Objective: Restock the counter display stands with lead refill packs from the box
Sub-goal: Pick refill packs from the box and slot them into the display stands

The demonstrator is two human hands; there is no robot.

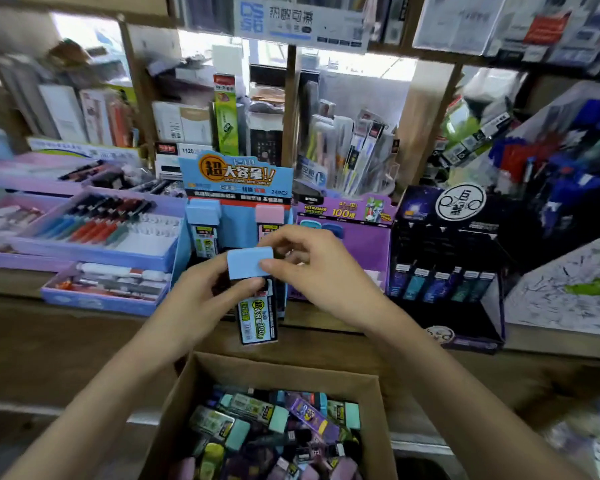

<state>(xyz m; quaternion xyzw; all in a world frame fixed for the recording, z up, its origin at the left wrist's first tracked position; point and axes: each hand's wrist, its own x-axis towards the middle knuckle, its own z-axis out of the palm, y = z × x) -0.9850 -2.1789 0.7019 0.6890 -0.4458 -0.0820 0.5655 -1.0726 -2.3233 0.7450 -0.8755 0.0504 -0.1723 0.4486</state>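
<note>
both hands are closed on one lead refill pack (255,306), held upright in the air just in front of the blue display stand (236,188): the left hand (201,296) wraps its dark body from the left, thumb just under the pale blue cap (250,262), while the right hand (312,268) pinches that cap's right edge between thumb and forefinger. the pack looks like a small, light, rigid plastic case with a glossy label, so it would likely be slippery on its faces and safest gripped by its narrow edges or low on the body; the cap may pull off if it alone bears the load. behind it, a blue-capped and a pink-capped pack already stand in the stand. near, below the arms, the cardboard box (187,386) holds many more packs heaped loosely.
</note>
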